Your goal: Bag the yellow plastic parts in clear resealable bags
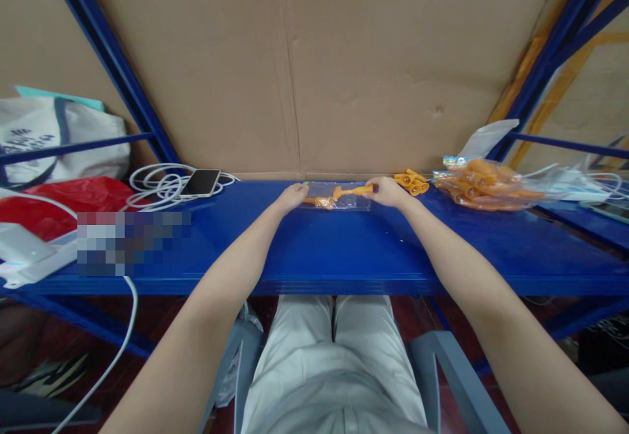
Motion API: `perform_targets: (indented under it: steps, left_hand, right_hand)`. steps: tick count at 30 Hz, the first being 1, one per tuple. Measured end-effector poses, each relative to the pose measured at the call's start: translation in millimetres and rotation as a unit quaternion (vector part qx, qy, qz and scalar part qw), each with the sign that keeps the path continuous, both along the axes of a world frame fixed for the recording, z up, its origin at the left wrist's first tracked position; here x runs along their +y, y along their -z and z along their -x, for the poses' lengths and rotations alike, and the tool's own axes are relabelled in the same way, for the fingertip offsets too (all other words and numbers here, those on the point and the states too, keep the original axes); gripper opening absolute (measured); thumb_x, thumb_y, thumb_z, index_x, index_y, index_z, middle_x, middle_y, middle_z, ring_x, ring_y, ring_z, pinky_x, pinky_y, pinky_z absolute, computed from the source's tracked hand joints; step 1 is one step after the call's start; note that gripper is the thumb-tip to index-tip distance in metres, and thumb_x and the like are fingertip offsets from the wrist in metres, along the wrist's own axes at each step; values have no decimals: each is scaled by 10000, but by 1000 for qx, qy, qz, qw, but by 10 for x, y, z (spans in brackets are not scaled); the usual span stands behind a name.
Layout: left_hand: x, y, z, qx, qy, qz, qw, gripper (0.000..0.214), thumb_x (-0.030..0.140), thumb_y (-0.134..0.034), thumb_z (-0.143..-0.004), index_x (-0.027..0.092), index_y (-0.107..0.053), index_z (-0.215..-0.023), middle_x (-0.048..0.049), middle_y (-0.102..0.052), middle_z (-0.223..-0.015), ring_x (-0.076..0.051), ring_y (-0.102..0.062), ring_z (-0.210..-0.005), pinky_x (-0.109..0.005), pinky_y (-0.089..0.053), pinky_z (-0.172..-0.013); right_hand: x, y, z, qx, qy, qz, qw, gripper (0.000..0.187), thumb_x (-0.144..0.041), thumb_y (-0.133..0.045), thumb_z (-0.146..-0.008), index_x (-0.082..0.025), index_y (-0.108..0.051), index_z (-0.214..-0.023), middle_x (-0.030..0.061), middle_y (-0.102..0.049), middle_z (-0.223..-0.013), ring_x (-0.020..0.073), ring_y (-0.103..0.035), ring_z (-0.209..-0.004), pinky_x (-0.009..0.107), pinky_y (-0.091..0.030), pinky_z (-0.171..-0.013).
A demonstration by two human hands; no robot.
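In the head view, a thin orange rope-like piece [338, 193] with a bunched middle stretches between my two hands. A clear plastic bag [361, 204] lies flat around or beneath it; whether the piece is inside cannot be told. My left hand [293, 198] is closed at the left end, its fingertips pinched by the bag's edge, with a small green bit showing at the thumb. At the right end, my right hand [386, 190] grips the orange piece's straight, tube-like part. Just beyond that hand sit several loose orange tubes [411, 181].
A clear bag packed with orange tubes [484, 185] lies on the right of the blue table [334, 250]. On the left are a phone [200, 183], coiled white cable [160, 181], a red bag [98, 195] and a white power strip [37, 260]. Cardboard [295, 73] walls off the back.
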State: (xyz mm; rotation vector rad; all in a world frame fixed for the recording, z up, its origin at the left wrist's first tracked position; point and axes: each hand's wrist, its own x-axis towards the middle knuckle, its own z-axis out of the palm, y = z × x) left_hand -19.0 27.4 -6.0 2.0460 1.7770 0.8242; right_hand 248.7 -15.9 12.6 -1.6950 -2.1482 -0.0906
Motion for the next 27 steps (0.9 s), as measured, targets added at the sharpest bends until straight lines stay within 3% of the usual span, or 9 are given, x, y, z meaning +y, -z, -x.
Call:
perform_targets:
  steps: [7,16,27]
  left_hand:
    - [-50,-22,-43,-16,46,23,999,375,308,-412,-962,129,-707,-1109,-98,-704,-1237,-216,-631,-1163,-265,-469,-966]
    - [-42,26,-99,-67,124,35,989,348,305,-425,-964,141,-708,-1083,-81,-701,-1249,-184,-630,-1157,-254,-460,-997]
    - [169,175,-36,-44,175,-2,984,493,510,-409,-932,141,-712,-1055,-103,-718,-1189,-255,-637,-1116,-356,-464,-1014]
  right_hand:
    - [3,24,66,2,52,19,998,230,-270,-655,-856,-142,-732,-1030,109,-755,-1000,225,-697,-912,269,-498,-773]
    - [-41,119,305,-8,2,21,1000,217,-277,-623,-879,-120,-740,-971,113,-758,-1007,220,-699,-931,232,-463,-742]
    - [-4,162,343,-19,59,38,997,290,-317,-607,-888,-86,-732,-1012,178,-751,-997,250,-710,-922,238,-457,-696]
